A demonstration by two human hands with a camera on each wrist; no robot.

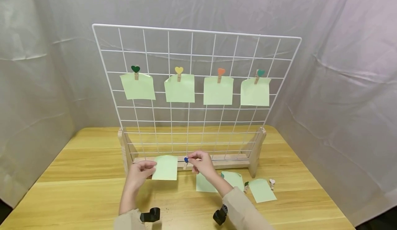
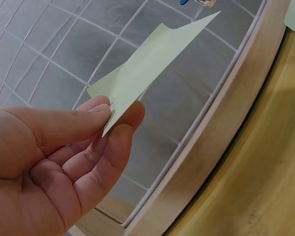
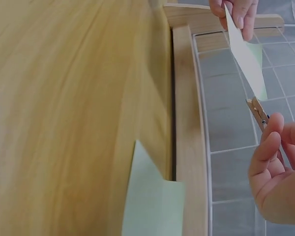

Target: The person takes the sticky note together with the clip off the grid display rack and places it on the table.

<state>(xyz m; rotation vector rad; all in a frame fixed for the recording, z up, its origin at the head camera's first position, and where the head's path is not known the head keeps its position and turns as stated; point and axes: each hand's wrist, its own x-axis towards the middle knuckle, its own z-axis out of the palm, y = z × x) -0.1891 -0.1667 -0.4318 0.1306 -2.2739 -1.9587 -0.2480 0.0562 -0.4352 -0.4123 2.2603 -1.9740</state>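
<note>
My left hand [image 1: 138, 175] pinches a pale green sticky note [image 1: 165, 168] by its left edge, in front of the grid's lower part. In the left wrist view the note [image 2: 152, 61] is seen nearly edge-on, between thumb and fingers. To its right, my right hand [image 1: 203, 163] pinches a small wooden clothespin with a blue heart [image 1: 186, 160]. The right wrist view shows the clothespin [image 3: 258, 112] with its tip pointing at the note's near corner. Four-cornered notes hang in a row on the white wire grid [image 1: 192, 114], each under a heart clothespin, such as the yellow one [image 1: 179, 70].
Wooden feet [image 1: 255, 152] hold the grid up on the wooden table [image 1: 77, 188]. Loose green notes [image 1: 263, 190] lie at the front right, with a dark green heart clothespin [image 1: 246, 187] and a pale one [image 1: 272, 184] beside them. Grey cloth [image 1: 217, 2] hangs behind.
</note>
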